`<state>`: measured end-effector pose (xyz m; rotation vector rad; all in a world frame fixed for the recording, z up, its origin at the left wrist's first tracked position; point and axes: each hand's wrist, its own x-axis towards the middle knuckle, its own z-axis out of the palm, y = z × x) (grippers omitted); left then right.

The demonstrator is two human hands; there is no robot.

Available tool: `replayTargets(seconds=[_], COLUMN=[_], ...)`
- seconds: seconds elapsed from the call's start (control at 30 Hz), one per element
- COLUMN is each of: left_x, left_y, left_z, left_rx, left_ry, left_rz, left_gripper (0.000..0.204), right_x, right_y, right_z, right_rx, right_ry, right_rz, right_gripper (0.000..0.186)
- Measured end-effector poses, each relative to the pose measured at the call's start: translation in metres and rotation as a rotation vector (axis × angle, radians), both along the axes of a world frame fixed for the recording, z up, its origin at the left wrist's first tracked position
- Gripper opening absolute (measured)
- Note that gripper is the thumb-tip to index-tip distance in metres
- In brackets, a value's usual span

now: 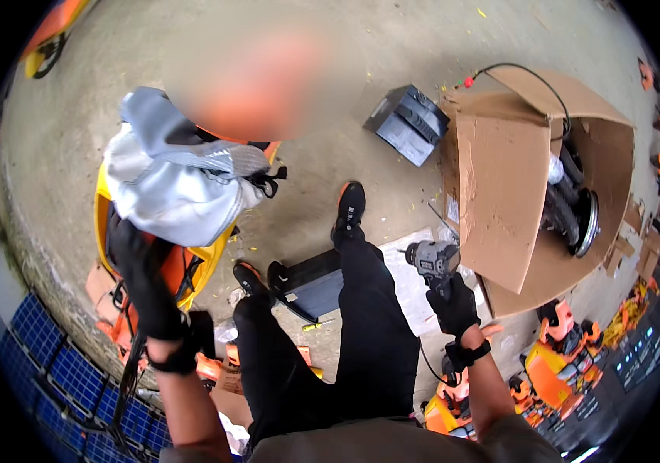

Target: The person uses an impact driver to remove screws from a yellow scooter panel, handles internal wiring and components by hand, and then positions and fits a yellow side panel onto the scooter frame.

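My right hand (453, 306), in a black glove, is closed around the grip of a grey cordless drill (435, 258), whose nose points left. My left hand (138, 262), also black-gloved, reaches into the side of a yellow and orange plastic body (205, 265) on the left; motion smears its fingers, and their hold cannot be made out. Draped over that body is a bundle of silver-grey and white fabric (179, 193) with dark straps. Just beyond the fabric, an orange shape (245, 116) is too blurred to name.
An open cardboard box (503, 193) on the right holds wheels (573, 220) and a cable. A black box-shaped part (409, 123) sits left of it. Near my feet lie a black case (310, 285) and a yellow screwdriver (318, 325). Several orange parts (557, 370) lie lower right; blue grid panels (75, 363) stand lower left.
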<state>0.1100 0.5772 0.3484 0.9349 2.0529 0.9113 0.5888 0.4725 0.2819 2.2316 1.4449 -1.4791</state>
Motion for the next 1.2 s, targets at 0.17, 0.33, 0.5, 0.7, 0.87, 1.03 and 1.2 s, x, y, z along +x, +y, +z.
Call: replayTargets(seconds=[0.17,0.33,0.5,0.7,0.87,1.03,1.2], left_x=[0.024,0.017,0.027,0.034,0.036,0.038,0.040], left_y=[0.064,0.053,0.048,0.051,0.049,0.051,0.053], left_z=[-0.010,-0.045,-0.065,-0.069,-0.063,-0.057,-0.059], left_rx=[-0.093,-0.151,-0.247,-0.321,-0.428,-0.429,-0.409], left_ry=[0.318,0.500,0.372,0.312,0.335,0.283,0.308], left_rz=[0.178,0.350,0.560,0.610,0.602,0.624,0.672], left_gripper=[0.075,0.089,0.109,0.108,0.108,0.108,0.107], right_x=[0.030,0.039,0.008,-0.045,-0.135,-0.225,-0.299], right_y=[0.022,0.054,0.119,0.207,0.303,0.380,0.428], right_z=[0.030,0.043,0.068,0.094,0.146,0.197,0.215], right_rx=[0.063,0.014,0.040,0.099,-0.198,-0.175,-0.100], right_ry=[0.058,0.020,0.085,0.187,0.476,0.395,0.327], right_rz=[0.044,0.034,0.065,0.159,-0.019,0.161,0.357], right_gripper=[0.043,0.040,0.036,0.031,0.031,0.031,0.027])
